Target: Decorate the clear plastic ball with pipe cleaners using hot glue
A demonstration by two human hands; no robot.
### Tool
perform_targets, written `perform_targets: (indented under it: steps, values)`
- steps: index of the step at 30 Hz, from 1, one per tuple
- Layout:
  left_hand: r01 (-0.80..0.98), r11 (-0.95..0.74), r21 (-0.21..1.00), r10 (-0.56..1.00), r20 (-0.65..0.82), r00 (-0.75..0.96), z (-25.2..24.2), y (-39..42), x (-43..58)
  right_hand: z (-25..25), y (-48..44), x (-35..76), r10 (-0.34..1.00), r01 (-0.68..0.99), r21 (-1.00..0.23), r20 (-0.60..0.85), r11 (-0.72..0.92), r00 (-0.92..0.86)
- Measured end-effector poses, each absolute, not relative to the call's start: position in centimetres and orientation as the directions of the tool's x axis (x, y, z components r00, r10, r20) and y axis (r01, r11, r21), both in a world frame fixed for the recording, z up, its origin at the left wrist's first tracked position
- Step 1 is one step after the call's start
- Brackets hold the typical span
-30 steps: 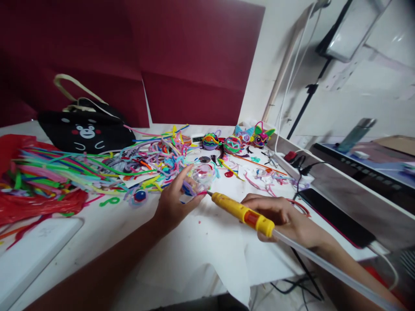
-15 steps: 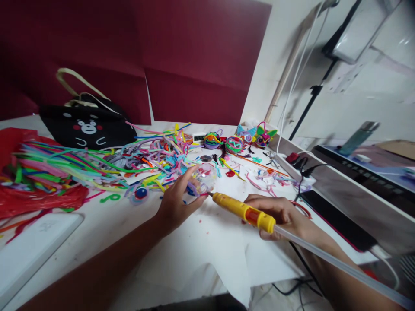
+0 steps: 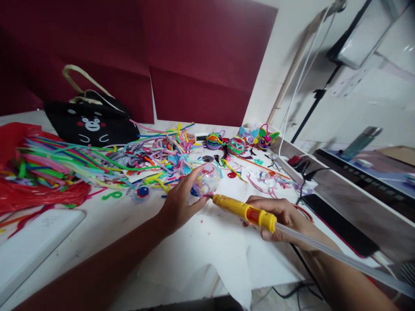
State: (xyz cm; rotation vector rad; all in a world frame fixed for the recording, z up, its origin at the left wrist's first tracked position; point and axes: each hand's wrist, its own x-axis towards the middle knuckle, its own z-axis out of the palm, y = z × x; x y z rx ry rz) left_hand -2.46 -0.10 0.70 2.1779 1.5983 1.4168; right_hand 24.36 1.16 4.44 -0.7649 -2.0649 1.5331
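Observation:
Between the thumb and fingers of my left hand [image 3: 180, 202] is a clear plastic ball [image 3: 209, 178], with purple fuzzy strands showing near its lower left side. My right hand [image 3: 282, 218] is wrapped round a yellow hot glue gun [image 3: 241, 209]. A long translucent glue stick [image 3: 324, 244] runs out of its back end toward the lower right. The gun's nozzle is at the lower edge of the ball, close to my left thumb tip. Whether the nozzle touches the ball, I cannot tell.
Loose pipe cleaners [image 3: 168, 157] are heaped behind my left hand. More lie on a red plastic bag [image 3: 71, 194]. Decorated balls [image 3: 236, 146] line the back, near a black bag [image 3: 94, 125]. A phone [image 3: 339, 224] lies at the right, beside cables. A white box-like object [image 3: 39, 242] is at left.
The whole view has shifted slightly, so things appear a little further right. Both hands keep their holds on the ball and the glue gun, with the nozzle still by the ball's lower edge.

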Motion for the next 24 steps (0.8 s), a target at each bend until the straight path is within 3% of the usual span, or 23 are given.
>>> perform_targets:
  steps: [24]
  values:
    - [0.707,-0.461,0.536,0.770,0.638,0.018,0.67,-0.16,-2.43,4.23,1.08,24.62,0.705,0.157,-0.959,0.057,0.236,-0.707]
